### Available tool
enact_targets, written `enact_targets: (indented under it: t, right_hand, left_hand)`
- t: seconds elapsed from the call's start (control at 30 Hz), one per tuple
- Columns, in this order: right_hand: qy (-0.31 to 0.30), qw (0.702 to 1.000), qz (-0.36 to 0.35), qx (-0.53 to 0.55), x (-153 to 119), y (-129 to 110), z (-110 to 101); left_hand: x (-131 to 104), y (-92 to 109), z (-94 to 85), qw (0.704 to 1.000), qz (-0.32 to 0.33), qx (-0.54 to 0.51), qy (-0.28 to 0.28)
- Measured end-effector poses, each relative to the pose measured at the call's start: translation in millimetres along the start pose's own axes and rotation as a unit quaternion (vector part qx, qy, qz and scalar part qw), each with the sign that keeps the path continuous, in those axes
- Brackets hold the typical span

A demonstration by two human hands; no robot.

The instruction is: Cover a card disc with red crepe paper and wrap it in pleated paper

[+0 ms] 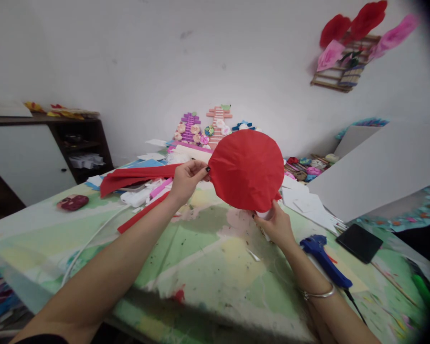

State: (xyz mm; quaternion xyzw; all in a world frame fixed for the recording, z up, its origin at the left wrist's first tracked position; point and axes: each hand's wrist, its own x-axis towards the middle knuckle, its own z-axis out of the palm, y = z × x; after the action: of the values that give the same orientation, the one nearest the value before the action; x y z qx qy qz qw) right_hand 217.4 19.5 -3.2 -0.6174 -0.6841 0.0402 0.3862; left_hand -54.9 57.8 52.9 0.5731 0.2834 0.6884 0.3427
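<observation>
A round piece covered in red paper [249, 167] is held up above the table, its slightly wrinkled face toward me. My left hand [191, 179] pinches its left edge between thumb and fingers. At the lower right edge, my right hand [275, 222] grips it from below, beside a small red tuft and a bit of white; part of those fingers is hidden behind the disc. Long folded red paper [139, 177] lies to the left, behind my left forearm, and a narrow red strip [141, 215] is nearer.
On the right of the green patterned table [200, 272] are a blue glue gun [326, 263], a black square pad [359, 242] and white sheets [304, 205]. A maroon pouch [73, 202] and a white cable [93, 236] lie left. Decorated craft pieces [191, 129] stand against the wall.
</observation>
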Motion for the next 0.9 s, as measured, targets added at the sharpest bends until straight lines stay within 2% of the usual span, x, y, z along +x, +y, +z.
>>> enact_targets:
  t: [0.13, 0.33, 0.6, 0.9]
  right_hand:
    - [0.011, 1.0, -0.003, -0.011, 0.1, 0.4, 0.1]
    - [0.033, 0.998, -0.016, -0.046, 1.5, 5.5, 1.0]
    - [0.007, 0.998, -0.013, -0.068, 2.8, 9.1, 0.0]
    - [-0.018, 0.999, -0.011, -0.032, 1.3, 2.3, -1.0]
  left_hand:
    - [-0.4, -0.3, 0.1, 1.0, -0.002, 0.03, -0.002]
    - [-0.1, -4.5, -1.7, 0.998, -0.042, 0.044, -0.022]
    - [0.4, -2.7, -3.5, 0.997, -0.038, 0.04, -0.052]
    - [-0.5, -3.6, -1.6, 0.998, 0.006, 0.07, -0.005]
